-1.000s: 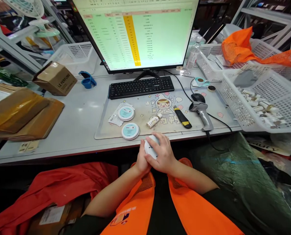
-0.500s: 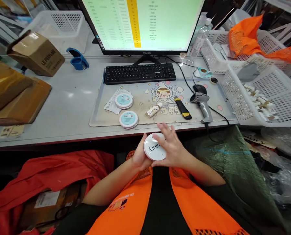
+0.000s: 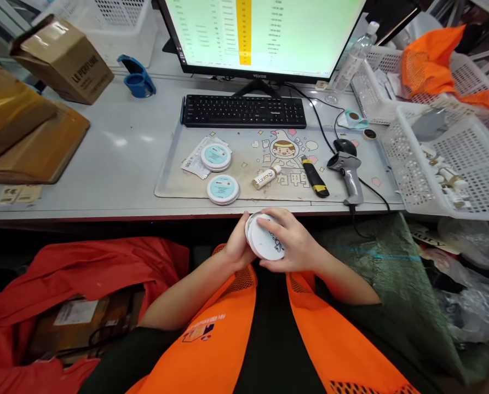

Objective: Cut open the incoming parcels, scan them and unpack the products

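A: Where do we find the round white tin (image 3: 268,243)?
B: We see it between both hands, above the lap and off the near edge of the desk (image 3: 116,191). Its face is tilted, with dark lettering partly covered by fingers, so we cannot read the word. A second pale rim peeks out at its upper left; we cannot tell whether that is a lid or a base.

A: How do the fingers sit?
B: Our left hand (image 3: 238,245) grasps the tin's left side, thumb raised along the rim, its other fingers mostly hidden. Our right hand (image 3: 295,243) grasps it from the right, partly open and curved, one finger lying across the face. We cannot tell how firmly either presses.

A: What lies nearby?
B: On the printed mat (image 3: 178,183) we see two blue-labelled tins (image 3: 223,189), the farther resting partly on a white packet (image 3: 195,164). To their right are a small tube (image 3: 266,177), a cutter (image 3: 315,178) and a scanner (image 3: 348,175).

A: What is cut off?
B: The top of the monitor (image 3: 264,38), whose text is too blurred for us to read.
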A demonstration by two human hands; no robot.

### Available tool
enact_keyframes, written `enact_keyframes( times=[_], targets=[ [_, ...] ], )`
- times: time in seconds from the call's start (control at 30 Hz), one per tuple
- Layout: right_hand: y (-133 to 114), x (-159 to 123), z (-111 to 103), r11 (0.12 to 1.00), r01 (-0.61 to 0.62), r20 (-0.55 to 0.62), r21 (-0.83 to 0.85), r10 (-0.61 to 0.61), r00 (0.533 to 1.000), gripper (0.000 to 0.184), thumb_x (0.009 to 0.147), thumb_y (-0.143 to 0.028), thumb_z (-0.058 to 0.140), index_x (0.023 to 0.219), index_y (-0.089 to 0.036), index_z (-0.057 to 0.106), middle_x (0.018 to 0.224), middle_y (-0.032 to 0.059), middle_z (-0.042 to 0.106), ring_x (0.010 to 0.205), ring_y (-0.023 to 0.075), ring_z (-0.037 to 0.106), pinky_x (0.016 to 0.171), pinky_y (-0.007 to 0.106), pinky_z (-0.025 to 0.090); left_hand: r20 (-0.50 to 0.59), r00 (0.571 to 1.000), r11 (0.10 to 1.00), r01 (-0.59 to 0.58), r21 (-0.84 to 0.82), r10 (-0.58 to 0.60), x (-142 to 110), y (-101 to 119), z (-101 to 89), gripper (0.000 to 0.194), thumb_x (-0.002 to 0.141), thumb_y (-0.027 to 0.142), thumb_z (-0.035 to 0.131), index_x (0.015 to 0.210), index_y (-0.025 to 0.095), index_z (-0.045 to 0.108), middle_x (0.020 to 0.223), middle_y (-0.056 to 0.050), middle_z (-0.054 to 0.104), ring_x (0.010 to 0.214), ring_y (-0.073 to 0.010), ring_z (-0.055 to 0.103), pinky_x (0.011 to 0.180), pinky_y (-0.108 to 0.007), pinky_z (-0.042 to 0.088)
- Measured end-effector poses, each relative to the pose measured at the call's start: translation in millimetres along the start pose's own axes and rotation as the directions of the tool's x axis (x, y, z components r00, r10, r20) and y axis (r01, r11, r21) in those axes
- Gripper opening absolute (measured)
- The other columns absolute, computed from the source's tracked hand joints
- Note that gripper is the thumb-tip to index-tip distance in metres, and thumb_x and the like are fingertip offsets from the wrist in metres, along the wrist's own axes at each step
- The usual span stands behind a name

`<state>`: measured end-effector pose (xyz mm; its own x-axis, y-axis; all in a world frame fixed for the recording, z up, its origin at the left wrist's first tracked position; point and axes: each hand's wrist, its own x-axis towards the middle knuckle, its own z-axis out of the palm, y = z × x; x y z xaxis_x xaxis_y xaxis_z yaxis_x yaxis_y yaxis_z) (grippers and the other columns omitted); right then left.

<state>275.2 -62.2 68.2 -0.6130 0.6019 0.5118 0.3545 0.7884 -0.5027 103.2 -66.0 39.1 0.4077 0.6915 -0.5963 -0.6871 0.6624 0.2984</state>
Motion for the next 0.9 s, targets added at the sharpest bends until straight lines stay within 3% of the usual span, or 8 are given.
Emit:
enact_keyframes(
  times=[0.1,0.2,0.3,0.43,0.53,0.63,0.8,0.9],
  targets=[
    [11.8,-7.2,-14.6,0.981,0.008,-0.094,0.193,0.01,0.996,0.085,0.089,-0.059,0.073,0.162,-0.027,0.044,0.157,0.0167,0.051,0.142,0.0378,0.054,0.119,0.057,0.047,0.075,0.995,0.998,0.062,-0.026,-0.06,1.7,10.6,-13.9,0.066,0.109,0.056,0.029,0.116,0.01,0.074,0.107,-0.018,0.078,0.092,-0.0311,0.075,0.079,-0.041,0.061],
    [24.6,-18.7,-15.6,0.821,-0.278,-0.202,0.498,0.421,0.884,0.073,0.097,-0.067,0.06,0.157,-0.027,0.05,0.153,0.0132,0.059,0.139,0.0363,0.058,0.118,0.056,0.048,0.238,0.971,0.997,0.049,-0.056,-0.034,0.1,17.7,-23.5,0.07,0.106,0.058,0.027,0.119,0.006,0.073,0.114,-0.025,0.076,0.092,-0.0356,0.076,0.07,-0.042,0.061],
    [28.6,-27.6,1.5,0.529,-0.394,-0.109,0.752,0.688,0.717,0.066,0.1,-0.071,0.049,0.144,-0.023,0.062,0.134,0.0112,0.072,0.122,0.0338,0.07,0.11,0.053,0.056,0.358,0.934,0.998,0.023,-0.062,0.001,-1.9,18.4,-27.9,0.068,0.101,0.06,0.04,0.122,0.004,0.072,0.121,-0.028,0.074,0.102,-0.0397,0.075,0.076,-0.045,0.062],
    [24.3,-30.9,27.2,0.39,-0.488,0.053,0.781,0.738,0.673,0.065,0.101,-0.074,0.044,0.123,-0.021,0.074,0.106,0.0087,0.079,0.093,0.03,0.077,0.087,0.046,0.065,0.355,0.931,0.996,0.089,-0.004,-0.082,-0.6,12.7,-31.4,0.066,0.099,0.059,0.046,0.127,0.005,0.071,0.121,-0.024,0.076,0.112,-0.0424,0.073,0.096,-0.056,0.059],
    [22.2,-29.1,32.5,0.487,-0.561,0.013,0.67,0.747,0.664,0.064,0.103,-0.074,0.041,0.108,-0.02,0.076,0.097,0.0093,0.078,0.089,0.0294,0.076,0.084,0.047,0.065,0.254,0.962,0.994,0.105,0.011,-0.104,3.0,5.8,-29.2,0.064,0.1,0.056,0.043,0.132,0.007,0.07,0.118,-0.021,0.077,0.117,-0.0413,0.072,0.105,-0.059,0.055],
    [16.3,-25.9,29.0,0.747,-0.505,-0.355,0.431,0.656,0.667,0.046,0.102,-0.063,0.053,0.107,-0.023,0.074,0.121,0.0114,0.075,0.126,0.0323,0.067,0.114,0.055,0.052,0.105,0.985,0.99,-0.137,-0.033,0.14,7.8,-5.3,-22.0,0.063,0.101,0.058,0.044,0.13,0.009,0.071,0.122,-0.018,0.076,0.126,-0.0368,0.068,0.113,-0.052,0.051],
    [-1.3,-14.5,32.7,0.863,-0.489,-0.396,0.126,0.496,0.773,0.026,0.099,-0.046,0.063,0.099,-0.024,0.077,0.143,0.0116,0.065,0.151,0.0346,0.046,0.127,0.061,0.037,0.014,0.808,0.805,-0.589,0.072,0.589,20.2,-38.2,-19.1,0.062,0.096,0.065,0.054,0.136,0.019,0.067,0.139,-0.013,0.069,0.143,-0.0319,0.055,0.12,-0.04,0.043],
    [-1.6,-5.8,41.4,0.825,-0.546,-0.355,0.148,0.559,0.749,0.026,0.097,-0.044,0.066,0.105,-0.023,0.08,0.153,0.011,0.06,0.155,0.0355,0.04,0.128,0.062,0.035,0.011,0.707,0.701,-0.702,0.126,0.707,30.3,-57.2,-26.9,0.066,0.092,0.065,0.063,0.14,0.02,0.063,0.152,-0.013,0.058,0.151,-0.033,0.045,0.124,-0.037,0.038]
  ],
)
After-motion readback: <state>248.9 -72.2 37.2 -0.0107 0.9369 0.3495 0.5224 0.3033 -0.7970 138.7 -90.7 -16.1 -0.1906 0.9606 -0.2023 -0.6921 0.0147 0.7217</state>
